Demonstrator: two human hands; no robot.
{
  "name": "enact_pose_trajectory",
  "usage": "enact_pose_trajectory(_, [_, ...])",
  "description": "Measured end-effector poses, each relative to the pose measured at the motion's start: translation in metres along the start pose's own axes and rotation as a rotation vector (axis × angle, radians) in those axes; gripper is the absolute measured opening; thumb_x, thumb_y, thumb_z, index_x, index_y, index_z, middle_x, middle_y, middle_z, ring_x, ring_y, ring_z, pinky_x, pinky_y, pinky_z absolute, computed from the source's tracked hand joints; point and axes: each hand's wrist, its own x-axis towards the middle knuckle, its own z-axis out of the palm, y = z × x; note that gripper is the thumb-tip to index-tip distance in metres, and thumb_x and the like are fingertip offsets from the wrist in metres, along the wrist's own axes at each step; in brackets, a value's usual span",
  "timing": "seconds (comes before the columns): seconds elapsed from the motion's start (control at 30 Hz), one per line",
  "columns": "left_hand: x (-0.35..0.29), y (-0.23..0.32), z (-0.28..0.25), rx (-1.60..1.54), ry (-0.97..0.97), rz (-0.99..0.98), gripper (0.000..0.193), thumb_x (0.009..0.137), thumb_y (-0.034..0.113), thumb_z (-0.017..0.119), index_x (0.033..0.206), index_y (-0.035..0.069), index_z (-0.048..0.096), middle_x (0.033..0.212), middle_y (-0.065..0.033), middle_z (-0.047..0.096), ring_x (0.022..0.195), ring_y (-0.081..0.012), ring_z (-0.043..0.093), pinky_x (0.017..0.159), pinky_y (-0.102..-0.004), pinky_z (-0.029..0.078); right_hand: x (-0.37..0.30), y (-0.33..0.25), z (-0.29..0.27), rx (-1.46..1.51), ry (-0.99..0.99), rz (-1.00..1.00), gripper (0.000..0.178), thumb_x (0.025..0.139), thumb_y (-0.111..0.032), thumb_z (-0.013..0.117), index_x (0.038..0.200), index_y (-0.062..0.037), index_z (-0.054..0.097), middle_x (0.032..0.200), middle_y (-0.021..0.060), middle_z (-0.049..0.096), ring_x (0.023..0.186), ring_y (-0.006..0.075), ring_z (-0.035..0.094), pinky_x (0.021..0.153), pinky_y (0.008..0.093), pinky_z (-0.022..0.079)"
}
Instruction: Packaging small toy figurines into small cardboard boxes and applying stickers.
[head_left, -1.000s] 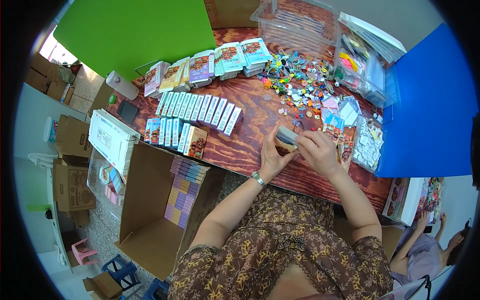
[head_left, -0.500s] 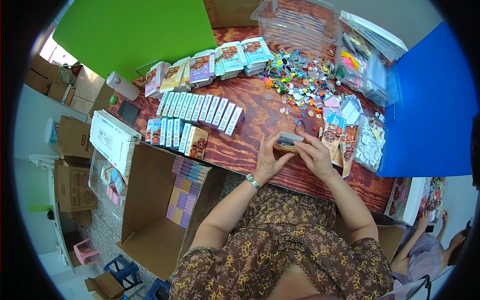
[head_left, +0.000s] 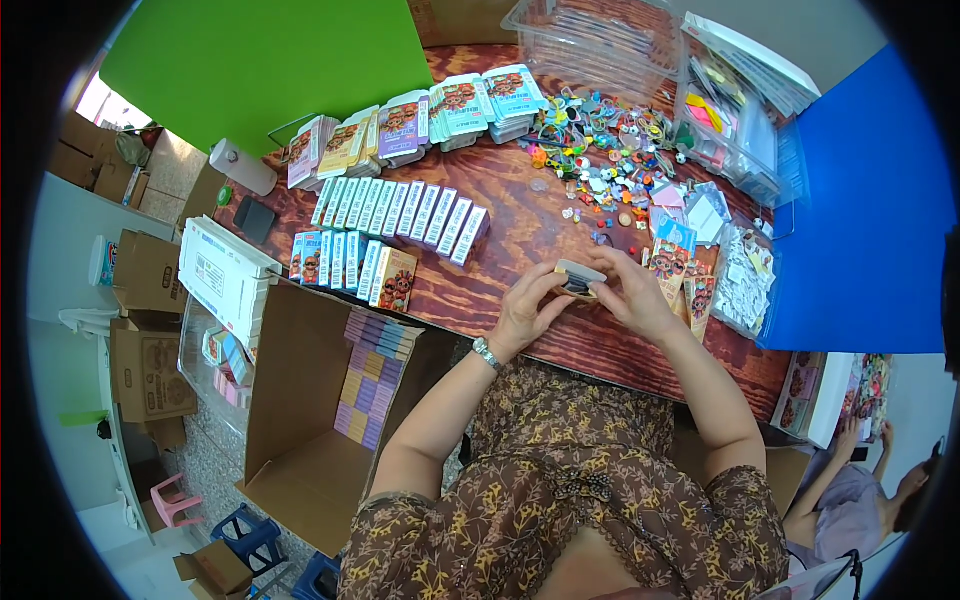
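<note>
Between my hands, just over the table's near edge, is a small carton (head_left: 580, 269) with its end open toward me and a pale flap raised. Something dark shows inside, too small to name. My left hand (head_left: 524, 312) grips the carton's left side with thumb and fingers. Around the right side and flap my right hand (head_left: 636, 302) closes its fingertips. Right behind that hand lie flat printed cartons (head_left: 672, 262) in blue and orange. Small colourful trinkets (head_left: 615, 150) are heaped farther back. To the left stand two rows of closed cartons (head_left: 405, 212), an orange carton (head_left: 394, 284) ending the nearer row.
Stacks of flat cartons (head_left: 402, 128) line the back. A clear bin (head_left: 745, 160) and a bag of white packets (head_left: 745, 285) sit at right, beside a blue panel (head_left: 860, 220). Below left, a large cardboard box (head_left: 300, 440) holds stacked cartons. A co-worker (head_left: 850, 510) sits lower right.
Both hands have come slightly nearer to me with the carton. The carton has tilted, so more of its open end and pale flap shows.
</note>
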Motion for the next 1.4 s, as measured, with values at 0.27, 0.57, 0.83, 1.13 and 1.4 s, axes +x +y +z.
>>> enact_pose_trajectory(0.27, [0.001, 0.000, 0.004, -0.093, 0.038, -0.136, 0.026, 0.085, 0.001, 0.077, 0.109, 0.002, 0.067, 0.127, -0.0172, 0.064, 0.098, -0.0243, 0.069, 0.078, -0.0316, 0.057, 0.003, 0.016, 0.003, -0.312, 0.033, -0.349, 0.020, 0.089, -0.003, 0.069, 0.108, -0.0046, 0.070, 0.099, 0.0111, 0.068, 0.088, 0.0288, 0.068, 0.077, 0.0371, 0.056])
enact_pose_trajectory(0.57, [0.002, -0.004, 0.005, -0.044, 0.096, -0.057, 0.030, 0.082, -0.003, 0.077, 0.111, 0.001, 0.067, 0.114, -0.0136, 0.065, 0.092, -0.0218, 0.068, 0.074, -0.0303, 0.057, 0.012, -0.008, -0.005, -0.151, -0.155, -0.002, 0.020, 0.090, -0.012, 0.071, 0.109, -0.0046, 0.071, 0.093, 0.0119, 0.068, 0.083, 0.0279, 0.068, 0.074, 0.0380, 0.055])
enact_pose_trajectory(0.83, [-0.010, -0.004, 0.012, -0.223, 0.082, -0.276, 0.040, 0.090, -0.002, 0.072, 0.125, 0.000, 0.052, 0.117, -0.0118, 0.065, 0.106, -0.0192, 0.069, 0.090, -0.0319, 0.059, 0.004, -0.004, 0.015, -0.341, 0.066, -0.276, 0.022, 0.086, -0.003, 0.072, 0.108, -0.0051, 0.071, 0.094, 0.0118, 0.064, 0.080, 0.0277, 0.068, 0.068, 0.0366, 0.055])
enact_pose_trajectory(1.13, [-0.006, 0.005, 0.010, -0.152, 0.090, -0.253, 0.042, 0.092, -0.003, 0.068, 0.130, 0.000, 0.052, 0.122, -0.0133, 0.061, 0.110, -0.0213, 0.067, 0.091, -0.0324, 0.058, 0.000, -0.006, 0.027, -0.443, 0.112, -0.270, 0.020, 0.080, -0.001, 0.073, 0.099, -0.0060, 0.068, 0.087, 0.0102, 0.056, 0.078, 0.0297, 0.065, 0.067, 0.0405, 0.055])
enact_pose_trajectory(1.4, [-0.001, 0.006, 0.011, -0.068, 0.120, -0.139, 0.037, 0.093, -0.005, 0.064, 0.129, 0.002, 0.056, 0.123, -0.0147, 0.060, 0.108, -0.0229, 0.066, 0.087, -0.0319, 0.056, -0.002, -0.007, 0.028, -0.457, 0.080, -0.327, 0.027, 0.079, 0.001, 0.071, 0.105, -0.0057, 0.068, 0.089, 0.0104, 0.057, 0.083, 0.0306, 0.064, 0.073, 0.0413, 0.054])
